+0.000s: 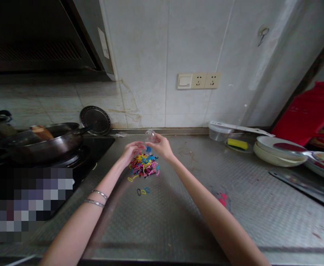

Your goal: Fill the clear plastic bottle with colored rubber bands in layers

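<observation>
Above a metal counter, my right hand point(162, 146) grips a small clear rounded container point(150, 136) with its fingers pressed against the side. Something blue point(148, 149) shows at the container's lower end. My left hand point(132, 150) is curled close by on the left, its fingertips near the blue piece; whether they touch or hold anything is too small to tell. Just below both hands lies a pile of small colourful bands point(144, 165) in pink, yellow, blue and black. Several loose bands point(143, 191) lie nearer to me on the counter.
At left, a pan point(45, 144) sits on the black stove point(102, 144), with a round perforated lid point(95, 120) behind. At right are a plastic tub point(219, 132), a yellow sponge point(237, 143), stacked bowls point(278, 157) and a red flask point(306, 114). A red-marked bag point(222, 198) lies beside my right forearm.
</observation>
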